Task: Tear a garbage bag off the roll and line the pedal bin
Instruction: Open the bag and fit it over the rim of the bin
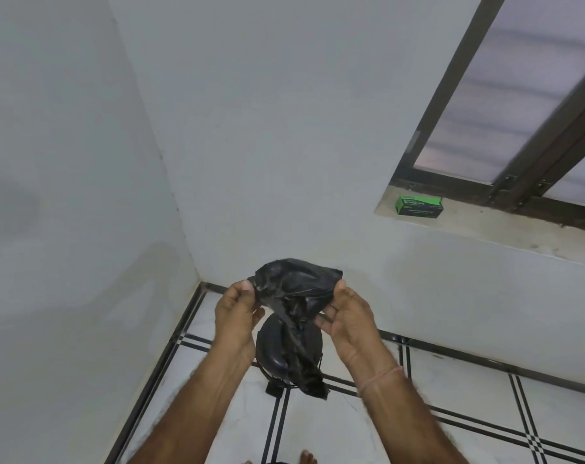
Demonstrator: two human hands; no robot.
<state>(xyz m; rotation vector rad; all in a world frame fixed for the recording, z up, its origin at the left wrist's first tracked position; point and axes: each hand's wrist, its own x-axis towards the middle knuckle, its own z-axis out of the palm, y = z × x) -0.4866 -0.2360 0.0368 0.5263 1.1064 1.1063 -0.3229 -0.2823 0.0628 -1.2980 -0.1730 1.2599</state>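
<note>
The fingers (247, 287) of the left hand (235, 314) and of the right hand (349, 318) are closed in a pinch on the upper edge of a crumpled black plastic garbage bag (294, 286), one hand at each end. The bag is held in the air and its tail hangs down between the wrists. Below is the white tiled floor with black lines (451, 390), and up to the right a pale stone window sill (485, 226). Near the floor's corner, where two walls meet, stands the round black pedal bin (271, 346), lid down and partly hidden by the bag above it. A small green cardboard box (418, 206), probably the bag pack, rests at the sill's left end. The tearing-off looks done, since no roll trails from the bag. Lining is all still ahead: spread the mouth, raise the lid, seat the bag, fold its edge over the rim.
</note>
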